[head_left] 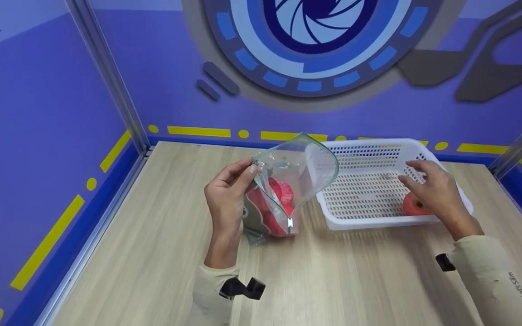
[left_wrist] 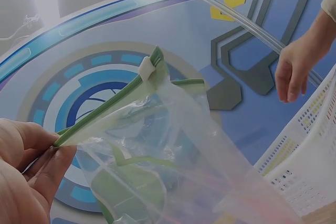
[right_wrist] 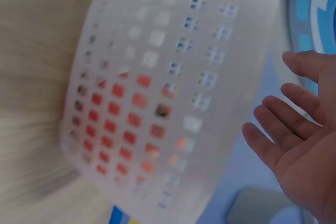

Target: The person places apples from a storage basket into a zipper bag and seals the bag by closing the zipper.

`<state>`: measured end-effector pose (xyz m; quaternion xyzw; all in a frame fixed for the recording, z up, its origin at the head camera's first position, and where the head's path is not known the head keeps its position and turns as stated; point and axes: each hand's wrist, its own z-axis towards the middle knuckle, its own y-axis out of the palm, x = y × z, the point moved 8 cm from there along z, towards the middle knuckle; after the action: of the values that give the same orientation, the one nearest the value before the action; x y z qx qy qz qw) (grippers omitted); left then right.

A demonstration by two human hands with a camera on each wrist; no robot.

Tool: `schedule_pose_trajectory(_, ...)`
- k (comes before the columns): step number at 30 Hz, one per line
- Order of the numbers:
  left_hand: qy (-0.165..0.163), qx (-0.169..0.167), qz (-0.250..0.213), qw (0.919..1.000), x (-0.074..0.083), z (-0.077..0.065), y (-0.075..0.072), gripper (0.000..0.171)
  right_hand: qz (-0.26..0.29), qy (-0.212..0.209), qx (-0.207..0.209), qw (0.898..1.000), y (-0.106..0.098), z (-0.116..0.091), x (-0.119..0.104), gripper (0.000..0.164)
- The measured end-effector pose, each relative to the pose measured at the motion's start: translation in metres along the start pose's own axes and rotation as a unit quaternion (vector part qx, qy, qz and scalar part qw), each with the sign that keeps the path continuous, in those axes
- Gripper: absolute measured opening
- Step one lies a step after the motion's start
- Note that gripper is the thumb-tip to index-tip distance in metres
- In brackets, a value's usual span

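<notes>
My left hand (head_left: 230, 197) pinches the rim of a clear zip bag (head_left: 304, 165) between thumb and fingers. The bag's mouth gapes, and its white slider (left_wrist: 147, 68) shows in the left wrist view. Inside the bag lie red, rounded items (head_left: 281, 194), partly hidden by a printed panel. Over the right end of a white perforated basket (head_left: 365, 222) hovers my right hand (head_left: 437, 188), fingers spread and holding nothing. Below it, a round red fruit-like item (head_left: 413, 204) with a dark centre sits in the basket's near right corner, partly covered by the hand.
The basket and bag stand on a wooden table (head_left: 152, 253). Behind the table rises a blue printed wall panel (head_left: 161, 81), with another panel (head_left: 25, 149) on the left. A metal post (head_left: 111, 77) joins them at the corner.
</notes>
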<state>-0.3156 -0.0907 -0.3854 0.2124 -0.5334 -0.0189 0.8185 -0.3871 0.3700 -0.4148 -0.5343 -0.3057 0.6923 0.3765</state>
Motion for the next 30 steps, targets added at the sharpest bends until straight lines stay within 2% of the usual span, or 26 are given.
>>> schedule_pose_trajectory(7,-0.008,0.002,-0.001,1.0000,-0.001,0.001,-0.001,0.021,-0.041,0.035,-0.045,0.998,0.008,0.000,0.032,0.062)
schedule_pose_trajectory(14,-0.014,-0.002,0.002,0.9999,-0.001,-0.001,0.001,0.022,-0.032,0.093,-0.099,0.990,0.016,-0.007,0.054,0.071)
schedule_pose_trajectory(19,-0.015,-0.001,0.000,0.9999,-0.001,-0.001,0.001,0.021,-0.057,0.089,-0.104,0.989,0.015,-0.008,0.059,0.072)
schedule_pose_trajectory(24,-0.012,-0.002,0.000,0.9999,-0.001,0.000,0.001,0.021,-0.068,0.102,-0.116,0.986,0.015,-0.008,0.063,0.075)
schedule_pose_trajectory(30,-0.013,-0.003,0.001,0.9999,-0.001,0.000,0.001,0.021,-0.075,0.090,-0.126,0.985,0.016,-0.007,0.062,0.074)
